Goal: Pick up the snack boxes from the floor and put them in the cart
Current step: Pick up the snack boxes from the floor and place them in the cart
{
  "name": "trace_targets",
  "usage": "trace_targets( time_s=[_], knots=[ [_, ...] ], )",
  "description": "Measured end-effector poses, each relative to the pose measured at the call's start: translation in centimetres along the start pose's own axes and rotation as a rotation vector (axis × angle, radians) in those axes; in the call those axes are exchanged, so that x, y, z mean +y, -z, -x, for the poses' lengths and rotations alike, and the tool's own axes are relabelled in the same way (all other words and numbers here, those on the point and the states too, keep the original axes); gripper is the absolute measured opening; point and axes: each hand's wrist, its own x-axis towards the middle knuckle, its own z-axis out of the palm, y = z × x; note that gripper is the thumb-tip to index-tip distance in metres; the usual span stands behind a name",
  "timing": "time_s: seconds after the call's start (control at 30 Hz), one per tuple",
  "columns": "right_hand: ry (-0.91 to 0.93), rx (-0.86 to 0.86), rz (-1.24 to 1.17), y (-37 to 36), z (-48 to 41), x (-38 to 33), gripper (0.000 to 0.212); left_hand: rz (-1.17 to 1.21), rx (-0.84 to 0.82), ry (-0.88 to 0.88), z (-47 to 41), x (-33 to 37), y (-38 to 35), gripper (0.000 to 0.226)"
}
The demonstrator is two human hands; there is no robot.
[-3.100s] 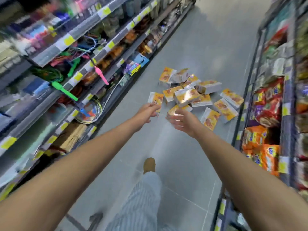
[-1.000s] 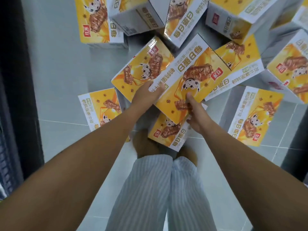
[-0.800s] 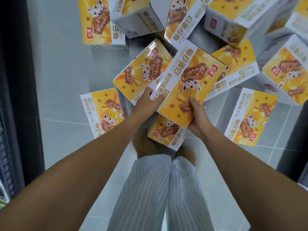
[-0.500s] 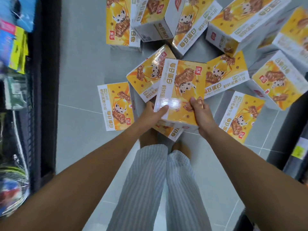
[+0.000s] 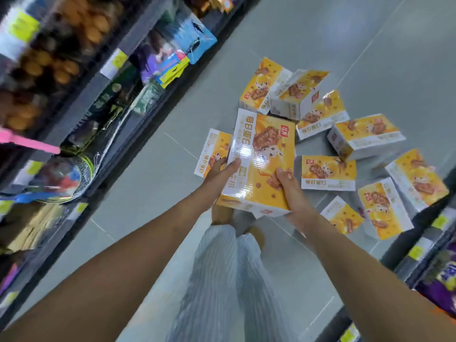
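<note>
I hold one yellow and white snack box (image 5: 261,154) up off the floor with both hands. My left hand (image 5: 218,175) grips its left side, thumb on the top face. My right hand (image 5: 288,191) grips its lower right corner. Several more yellow snack boxes lie scattered on the grey floor beyond and to the right, such as one (image 5: 328,172) flat beside the held box, one (image 5: 365,138) on its side, and one (image 5: 213,151) just left of it. No cart is in view.
Store shelves (image 5: 81,95) full of goods run along the left of the aisle. A second shelf unit (image 5: 429,245) edges the right. My striped trouser legs (image 5: 222,280) and feet are below the box. Grey tiled floor (image 5: 320,33) stretches ahead.
I reached down to the pile, took hold of the top box with both hands and lifted it. My head has since tilted up, bringing the left shelves and aisle into view.
</note>
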Motion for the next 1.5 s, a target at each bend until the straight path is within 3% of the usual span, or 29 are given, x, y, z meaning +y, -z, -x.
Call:
trace_targets(
  time_s=[0.1,0.17,0.27,0.3,0.37,0.47,0.6,0.73,0.87,1.03,1.17,1.5],
  knots=[
    [0.009,-0.107,0.046,-2.6,4.5,-1.8,0.044,0.108,0.051,-0.050,4.8,0.0,2.4,0.038],
    [-0.015,-0.157,0.071,-4.7,6.9,-2.8,0.032,0.187,0.098,-0.074,8.5,-0.7,4.6,0.044],
    [-0.011,-0.244,0.186,-8.4,10.6,-3.4,0.042,0.245,0.144,-0.093,13.4,-2.7,7.4,0.083],
    [-0.014,-0.241,0.227,-9.3,11.4,-3.4,0.043,0.268,0.149,-0.095,14.4,-3.4,8.1,0.086],
    [0.007,-0.255,0.306,-12.0,13.3,-2.6,0.040,0.311,0.187,-0.102,17.6,-5.1,9.9,0.070],
    [0.044,-0.267,0.362,-15.8,16.1,0.3,0.063,0.365,0.243,-0.096,21.8,-8.5,12.6,0.047],
    [0.086,-0.314,0.522,-19.5,21.3,5.9,0.036,0.395,0.314,-0.101,29.0,-14.4,15.6,0.057],
    [0.106,-0.413,0.659,-22.2,27.4,12.5,0.061,0.450,0.397,-0.110,37.4,-21.5,17.9,0.048],
    [0.119,-0.504,0.746,-25.7,34.5,18.3,0.046,0.514,0.501,-0.113,45.5,-27.1,20.1,0.047],
    [0.132,-0.650,0.803,-30.8,41.1,25.9,0.054,0.620,0.638,-0.192,54.3,-34.5,23.2,0.048],
    [0.072,-0.791,0.876,-35.1,46.7,31.6,0.040,0.788,0.730,-0.238,60.0,-40.4,25.5,0.038],
    [-0.051,-0.961,1.141,-49.0,54.5,43.1,0.049,1.190,0.852,-0.306,70.1,-49.8,37.7,0.034]
  ],
)
